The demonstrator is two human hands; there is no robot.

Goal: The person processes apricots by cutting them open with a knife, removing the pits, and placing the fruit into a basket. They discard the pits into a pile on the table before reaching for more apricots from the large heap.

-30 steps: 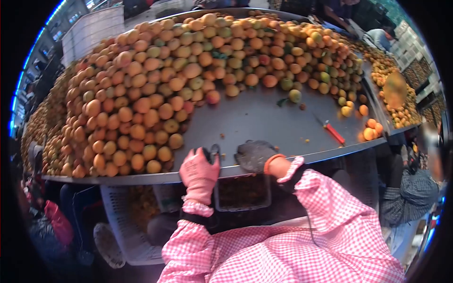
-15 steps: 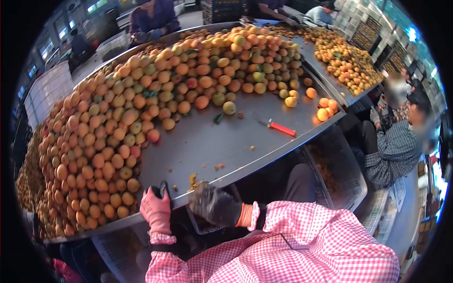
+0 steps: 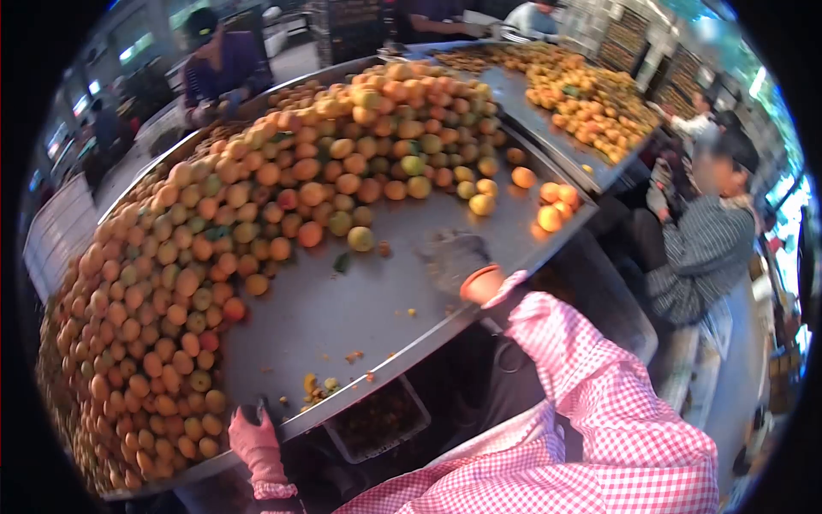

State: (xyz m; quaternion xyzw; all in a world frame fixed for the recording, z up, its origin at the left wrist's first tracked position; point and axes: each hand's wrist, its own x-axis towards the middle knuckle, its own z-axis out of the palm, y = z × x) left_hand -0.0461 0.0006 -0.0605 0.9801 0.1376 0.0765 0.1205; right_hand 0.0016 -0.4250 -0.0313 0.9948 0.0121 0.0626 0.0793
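My left hand (image 3: pixel 254 439), in a pink glove with dark fingertips, rests at the table's near rim. Its fingers look slightly apart, and I see nothing between them. My right hand (image 3: pixel 458 261), in a dark grey glove, reaches over the bare metal of the sorting table (image 3: pixel 334 300). Motion smears its fingers. The red-handled knife seen earlier lay about here; the hand now hides that spot. A large heap of orange and yellowish-green round fruit (image 3: pixel 188 291), perhaps apricots, covers the left and far side. Crumbs of fruit (image 3: pixel 321 387) lie near the rim.
A few loose fruits (image 3: pixel 555 206) sit at the table's right corner. Beyond is a second table with more fruit (image 3: pixel 591 107). A crate (image 3: pixel 377 424) with scraps stands below the rim. A co-worker in a checked shirt (image 3: pixel 715 244) sits right; another person (image 3: pixel 224 64) works across the table.
My right hand has moved away from the near rim, right and forward, to where the red-handled knife lay. My left hand stays at the rim. The whole view has shifted.
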